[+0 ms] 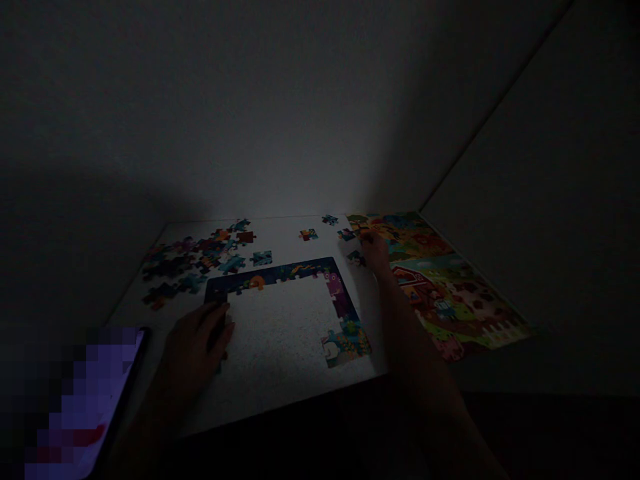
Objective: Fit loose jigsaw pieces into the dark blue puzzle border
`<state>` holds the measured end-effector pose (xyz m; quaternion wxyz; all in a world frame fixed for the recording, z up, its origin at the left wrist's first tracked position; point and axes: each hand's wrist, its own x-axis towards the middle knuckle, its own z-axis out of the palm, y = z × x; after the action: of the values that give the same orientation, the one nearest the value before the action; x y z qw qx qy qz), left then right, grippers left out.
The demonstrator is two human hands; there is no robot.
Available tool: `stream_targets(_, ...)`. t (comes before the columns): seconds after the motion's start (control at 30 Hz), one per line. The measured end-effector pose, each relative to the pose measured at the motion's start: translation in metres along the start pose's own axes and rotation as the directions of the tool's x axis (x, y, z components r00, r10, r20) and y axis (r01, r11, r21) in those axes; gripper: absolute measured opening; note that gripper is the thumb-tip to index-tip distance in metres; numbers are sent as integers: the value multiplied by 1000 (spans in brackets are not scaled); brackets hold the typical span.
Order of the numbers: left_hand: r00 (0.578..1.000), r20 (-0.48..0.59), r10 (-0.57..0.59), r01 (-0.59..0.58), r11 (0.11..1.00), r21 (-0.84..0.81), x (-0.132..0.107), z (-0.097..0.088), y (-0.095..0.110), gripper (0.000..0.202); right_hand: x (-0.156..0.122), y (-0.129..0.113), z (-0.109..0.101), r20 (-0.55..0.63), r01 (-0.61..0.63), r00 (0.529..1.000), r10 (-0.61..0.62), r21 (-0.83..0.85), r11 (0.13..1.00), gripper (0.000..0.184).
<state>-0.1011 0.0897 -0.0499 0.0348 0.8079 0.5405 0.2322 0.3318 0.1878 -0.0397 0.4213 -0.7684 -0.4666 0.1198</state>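
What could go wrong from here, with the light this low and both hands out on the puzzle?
The right hand reaches among loose pieces beside the finished picture; in this dimness colours blur, so a wrong piece may be picked. The left hand rests on the puzzle frame's left edge and might push joined pieces apart. The phone overhangs the table edge and may slip off.

Dim home corner, jigsaw-strewn table (280,230)

Two hands (200,340), one phone (90,400), one finished puzzle (440,280), one unfinished frame (300,273).
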Motion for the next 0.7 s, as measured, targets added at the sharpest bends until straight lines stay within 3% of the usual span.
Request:
stream_targets(0.3,1000,-9,-3,3,999,-36,0,-2,2,47,0,2,-10,77,28,997,-14,-176,984,28)
stream_targets(0.5,1000,-29,-11,10,998,-58,-1,1,1,43,-7,1,-22,326,62,945,39,-293,954,17)
stream_targets(0.7,999,-32,-4,2,998,-58,0,-2,4,42,-11,0,-25,368,78,929,47,-317,945,30)
